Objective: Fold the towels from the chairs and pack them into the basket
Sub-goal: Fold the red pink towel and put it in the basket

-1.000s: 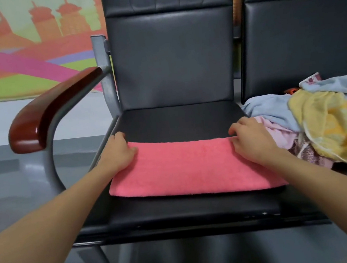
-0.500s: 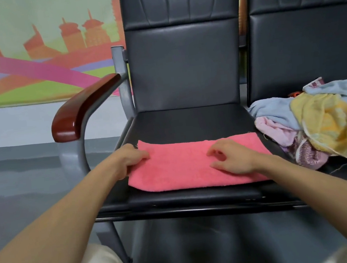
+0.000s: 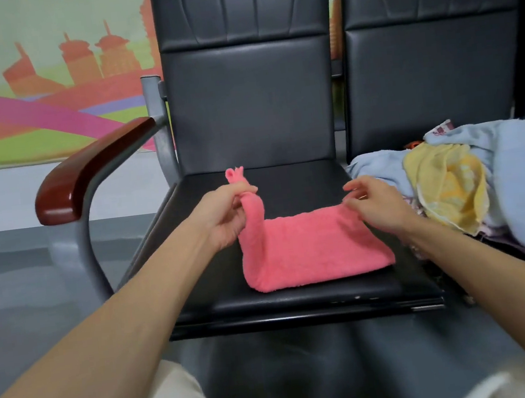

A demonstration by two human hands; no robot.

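Observation:
A pink towel (image 3: 309, 252), folded into a long strip, lies on the black seat of the left chair (image 3: 282, 298). My left hand (image 3: 224, 218) grips the strip's left end and holds it raised above the seat, with the tip sticking up past my fingers. My right hand (image 3: 376, 204) rests at the towel's right end with its fingers loosely spread, touching the upper edge. A heap of unfolded towels, light blue (image 3: 521, 189), yellow (image 3: 446, 191) and pinkish, lies on the right chair. No basket is in view.
The left chair has a brown wooden armrest (image 3: 88, 176) on a grey metal frame at its left side. Both chairs have tall black backrests (image 3: 246, 69). A colourful mural covers the wall at left, above grey floor. My light trousers show at the bottom.
My left hand has gathered the towel's left end and lifted it up and rightward. My right hand has shifted back to the right end. The towel now covers less of the seat.

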